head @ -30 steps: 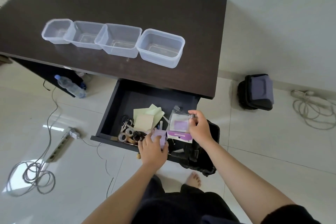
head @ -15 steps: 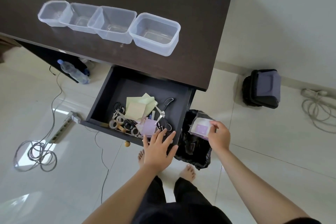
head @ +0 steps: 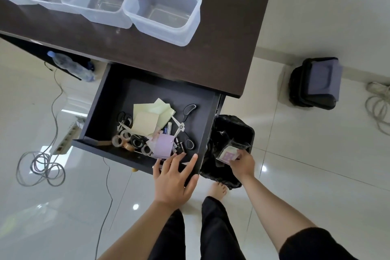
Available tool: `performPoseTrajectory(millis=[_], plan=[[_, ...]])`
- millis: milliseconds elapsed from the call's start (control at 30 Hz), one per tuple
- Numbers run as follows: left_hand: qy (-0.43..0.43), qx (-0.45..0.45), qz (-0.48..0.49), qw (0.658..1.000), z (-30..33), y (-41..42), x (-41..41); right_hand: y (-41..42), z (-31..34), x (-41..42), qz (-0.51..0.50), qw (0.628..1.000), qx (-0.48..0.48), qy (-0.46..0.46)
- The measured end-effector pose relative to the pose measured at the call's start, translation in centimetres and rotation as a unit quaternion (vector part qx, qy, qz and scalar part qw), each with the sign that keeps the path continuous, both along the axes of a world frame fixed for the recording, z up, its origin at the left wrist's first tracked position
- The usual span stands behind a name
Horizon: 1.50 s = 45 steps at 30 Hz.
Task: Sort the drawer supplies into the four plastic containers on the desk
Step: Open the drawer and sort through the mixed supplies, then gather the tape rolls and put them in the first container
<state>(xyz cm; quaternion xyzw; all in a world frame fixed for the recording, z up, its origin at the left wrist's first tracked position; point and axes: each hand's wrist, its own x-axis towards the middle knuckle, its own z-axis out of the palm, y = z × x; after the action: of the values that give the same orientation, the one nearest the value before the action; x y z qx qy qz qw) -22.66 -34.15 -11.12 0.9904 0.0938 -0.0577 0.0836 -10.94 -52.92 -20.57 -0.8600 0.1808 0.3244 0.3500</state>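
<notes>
glossy pale floor tiles (head: 316, 175) fill most of the view, with a dark wooden desk (head: 221, 27) reaching in from the top left. on the desk four clear plastic containers (head: 162, 9) stand in a row, touching side by side, all with nothing in them; the leftmost is cut by the frame edge. below the desk edge an open drawer (head: 118, 99) juts toward the person. beside the drawer's right end sits a bin lined with a black bag (head: 225, 133), and farther right a dark case (head: 316, 83) rests on the floor near a pale coiled cord (head: 377, 107). on the left of the floor lie a grey cable coil (head: 42, 169), a power strip (head: 67, 139) and a water bottle (head: 71, 67) under the desk.

inside the drawer, toward its front, a heap of supplies: pale yellow sticky notes (head: 152, 116), a purple note pad (head: 162, 145), black-handled scissors (head: 186, 116), several tape rolls (head: 126, 139) and a battery (head: 169, 129).

the left hand (head: 175, 177) lies flat and spread on the drawer's front edge, fingertips just beside the purple pad, gripping nothing. the right hand (head: 242, 163) pinches a small clear packet with a purple card inside (head: 230, 153), held over the black bag's opening.
</notes>
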Motion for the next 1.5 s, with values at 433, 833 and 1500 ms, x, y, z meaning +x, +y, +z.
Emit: performPoseTrajectory(millis=[433, 833, 1500], plan=[[-0.012, 0.0, -0.016, 1.0, 0.2, 0.1, 0.2, 0.2, -0.7, 0.8, 0.047, 0.998, 0.013, 0.048], [0.083, -0.065, -0.038, 0.994, 2.5, 1.4, 0.2, 6.7, 9.9, -1.0, -0.064, 0.968, 0.14, -0.197], [0.319, -0.175, -0.038, 0.931, 1.2, 27.5, 7.0, 29.4, 9.2, -2.8, 0.284, 0.954, 0.084, 0.055]])
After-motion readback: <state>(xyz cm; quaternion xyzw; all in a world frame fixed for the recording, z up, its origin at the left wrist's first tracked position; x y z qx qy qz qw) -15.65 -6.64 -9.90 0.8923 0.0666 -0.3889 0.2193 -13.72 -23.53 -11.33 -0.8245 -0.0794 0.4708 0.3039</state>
